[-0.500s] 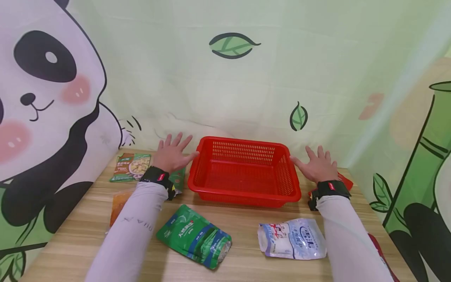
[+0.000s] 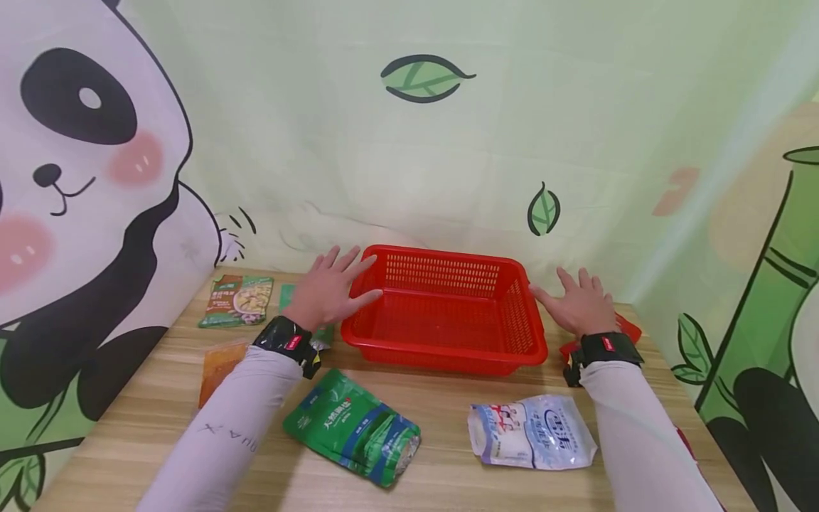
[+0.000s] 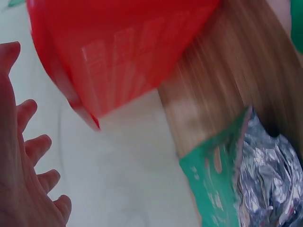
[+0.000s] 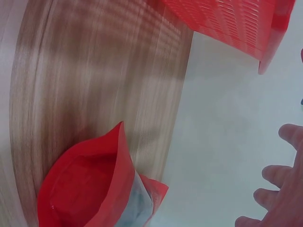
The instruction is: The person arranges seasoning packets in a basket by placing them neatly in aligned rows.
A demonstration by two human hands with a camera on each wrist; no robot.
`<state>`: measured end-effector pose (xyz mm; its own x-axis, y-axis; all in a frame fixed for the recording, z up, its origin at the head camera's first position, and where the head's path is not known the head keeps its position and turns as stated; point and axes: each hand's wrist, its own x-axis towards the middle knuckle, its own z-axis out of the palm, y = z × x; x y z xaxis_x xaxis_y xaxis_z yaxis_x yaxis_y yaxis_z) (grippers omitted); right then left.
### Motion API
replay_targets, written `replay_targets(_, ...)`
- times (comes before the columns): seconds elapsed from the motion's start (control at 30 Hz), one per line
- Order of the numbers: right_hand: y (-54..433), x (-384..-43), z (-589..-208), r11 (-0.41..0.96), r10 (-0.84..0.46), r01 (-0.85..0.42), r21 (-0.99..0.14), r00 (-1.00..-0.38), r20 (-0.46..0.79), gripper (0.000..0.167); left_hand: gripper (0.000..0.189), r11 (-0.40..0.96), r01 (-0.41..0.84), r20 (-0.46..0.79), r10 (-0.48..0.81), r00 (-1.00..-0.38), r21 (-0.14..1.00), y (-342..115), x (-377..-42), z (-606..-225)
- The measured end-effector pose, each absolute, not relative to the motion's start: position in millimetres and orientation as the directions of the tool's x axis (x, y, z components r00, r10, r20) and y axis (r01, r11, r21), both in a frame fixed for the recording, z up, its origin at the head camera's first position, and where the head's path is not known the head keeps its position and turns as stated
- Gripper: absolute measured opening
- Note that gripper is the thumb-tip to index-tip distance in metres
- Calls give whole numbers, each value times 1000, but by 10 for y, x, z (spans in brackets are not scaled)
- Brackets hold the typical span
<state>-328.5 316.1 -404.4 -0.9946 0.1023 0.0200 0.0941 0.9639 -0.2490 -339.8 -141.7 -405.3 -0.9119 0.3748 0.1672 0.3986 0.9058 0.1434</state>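
Note:
A red plastic basket (image 2: 441,359) with slotted walls stands at the back of the wooden table, nothing inside it. My left hand (image 2: 329,291), fingers spread, hovers at the basket's left end, its thumb and index finger overlapping the rim in the head view. On the other side my right hand (image 2: 576,306) is spread too, thumb tip close to the right rim. Neither hand holds anything. Partly hidden below the left hand lies a green packet (image 3: 208,184) with a silver side. Under the right hand is a red pouch (image 4: 80,189), mostly covered in the head view.
In front of the basket lie a green pouch (image 2: 352,427) and a white-and-blue pouch (image 2: 534,432). A brown-and-green packet (image 2: 237,301) and an orange packet (image 2: 220,366) are at left. A curtain (image 2: 307,142) hangs behind the table.
My left hand has shifted right, from beside the basket to over its left rim. The right hand has barely moved; basket and pouches stay put.

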Motion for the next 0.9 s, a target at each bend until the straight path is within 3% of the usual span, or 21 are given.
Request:
replay_targets(0.5,3120,-3226,-4076,968,65,51,-245,-997,49,101,77,764,625,195,597,-779,158,-1020,-2827,-4103)
replay_targets(0.9,3223,-3127,-4153,970,54,39,-239,-997,57,100,73,783,604,51,604,-795,147,-889,-2713,-4287)
